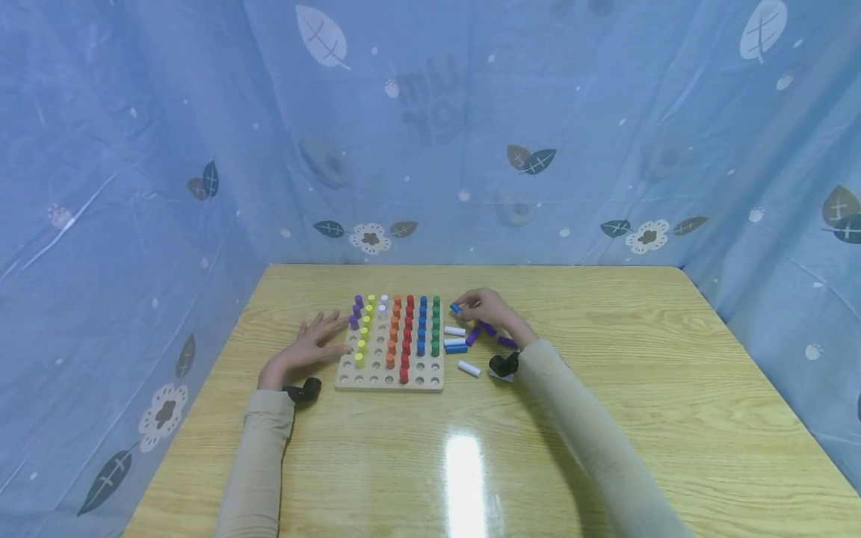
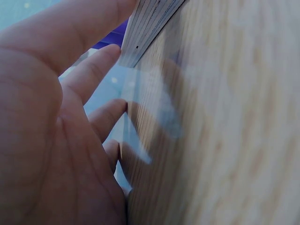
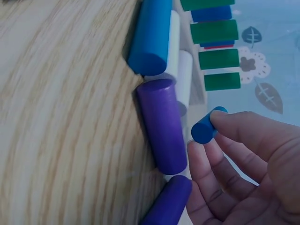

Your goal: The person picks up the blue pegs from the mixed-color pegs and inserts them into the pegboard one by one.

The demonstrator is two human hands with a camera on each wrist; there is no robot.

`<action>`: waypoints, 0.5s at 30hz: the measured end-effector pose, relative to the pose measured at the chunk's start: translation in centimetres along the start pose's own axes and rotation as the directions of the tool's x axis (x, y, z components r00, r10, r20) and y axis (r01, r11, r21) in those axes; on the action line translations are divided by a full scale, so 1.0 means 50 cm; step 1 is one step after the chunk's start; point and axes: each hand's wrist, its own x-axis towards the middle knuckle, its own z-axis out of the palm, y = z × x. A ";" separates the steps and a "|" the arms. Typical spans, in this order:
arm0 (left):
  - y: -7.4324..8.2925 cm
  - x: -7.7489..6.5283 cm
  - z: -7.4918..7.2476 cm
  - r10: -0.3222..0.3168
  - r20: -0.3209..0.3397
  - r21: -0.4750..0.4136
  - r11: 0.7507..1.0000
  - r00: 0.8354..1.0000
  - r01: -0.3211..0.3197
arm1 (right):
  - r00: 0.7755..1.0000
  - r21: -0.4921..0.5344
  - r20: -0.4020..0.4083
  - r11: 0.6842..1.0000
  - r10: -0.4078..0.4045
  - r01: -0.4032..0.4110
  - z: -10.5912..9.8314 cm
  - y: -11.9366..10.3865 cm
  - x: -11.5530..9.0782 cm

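Observation:
A wooden pegboard (image 1: 363,385) lies on the table with columns of purple, yellow, white, orange, red, blue and green pegs standing in its holes. Between thumb and fingers, my right hand (image 1: 489,305) pinches a blue peg (image 3: 206,129), just off the board's far right corner. At the board's left edge, my left hand (image 1: 312,345) rests with fingers spread and holds nothing; in the left wrist view its fingertips touch or come very near the board's side (image 2: 147,28). Close under the right hand lie loose purple pegs (image 3: 163,126).
Right of the board are loose white pegs (image 1: 468,368) and another loose blue peg (image 1: 456,349). A patterned blue curtain (image 1: 464,112) hangs behind the wooden table (image 1: 605,336) and along its sides. Both wrists wear small black cameras (image 1: 504,365).

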 end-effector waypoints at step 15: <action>-0.007 0.003 0.003 -0.003 0.002 0.002 1.000 1.000 0.003 | 0.997 0.025 -0.040 0.998 -0.062 0.063 -0.005 -0.028 -0.023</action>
